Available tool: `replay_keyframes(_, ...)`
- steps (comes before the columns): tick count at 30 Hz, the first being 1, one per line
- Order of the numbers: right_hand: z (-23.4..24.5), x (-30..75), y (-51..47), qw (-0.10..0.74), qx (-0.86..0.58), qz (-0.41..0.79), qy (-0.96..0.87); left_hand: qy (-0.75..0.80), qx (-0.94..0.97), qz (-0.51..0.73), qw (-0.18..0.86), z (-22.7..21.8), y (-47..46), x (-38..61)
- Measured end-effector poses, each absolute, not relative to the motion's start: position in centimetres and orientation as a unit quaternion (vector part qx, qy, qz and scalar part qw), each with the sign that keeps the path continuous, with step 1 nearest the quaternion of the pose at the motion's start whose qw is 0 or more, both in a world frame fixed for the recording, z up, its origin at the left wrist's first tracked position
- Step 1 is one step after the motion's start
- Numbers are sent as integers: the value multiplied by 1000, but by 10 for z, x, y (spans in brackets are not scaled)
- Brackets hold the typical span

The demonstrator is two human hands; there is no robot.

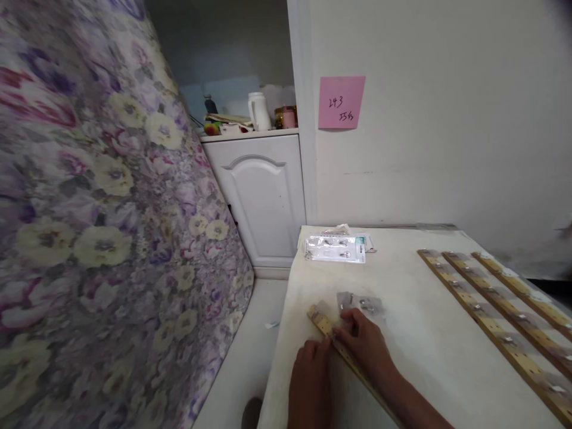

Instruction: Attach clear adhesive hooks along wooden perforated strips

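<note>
A narrow light-wood strip with small dark holes lies slantwise on the white table, a clear plastic piece at its far end. My left hand is closed, its fingertips pressed against the strip's left edge. From the right, my right hand pinches at the same spot on the strip; what sits between its fingertips is too small and covered to make out. Just beyond my right fingers lie clear plastic pieces with metal hooks. My right wrist and forearm partly cover the near length of the strip.
Three wooden strips with clear hook pieces on them lie along the table's right side. Clear hook packaging is at the back left of the tabletop. A floral curtain hangs left; a white cabinet stands behind.
</note>
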State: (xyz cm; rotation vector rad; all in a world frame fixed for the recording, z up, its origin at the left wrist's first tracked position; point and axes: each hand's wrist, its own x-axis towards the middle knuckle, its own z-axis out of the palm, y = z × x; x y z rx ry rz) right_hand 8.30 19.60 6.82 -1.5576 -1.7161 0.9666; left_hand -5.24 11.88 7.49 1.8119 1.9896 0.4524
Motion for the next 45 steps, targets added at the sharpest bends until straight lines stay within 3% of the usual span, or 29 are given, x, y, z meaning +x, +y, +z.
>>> replay_keyframes(16,63,81,196,335,-602,326,-647,715,650,154,204,82,118,-51)
replay_keyframes(30,66,98,186,405,-548,422,-598,715,640,162,231,85,117,-52)
replay_keyframes(33,64,107,187,399,-576,375,-606,710,646,164,229,86,116,-52)
replay_keyframes(37,62,126,201,404,-584,225,-667,708,643,172,236,87,115,-52)
replay_keyframes(40,65,129,220,375,-488,154,-773,708,640,181,235,86,115,-51)
replay_keyframes(45,74,111,250,218,-402,163,-875,716,633,176,234,85,118,-52)
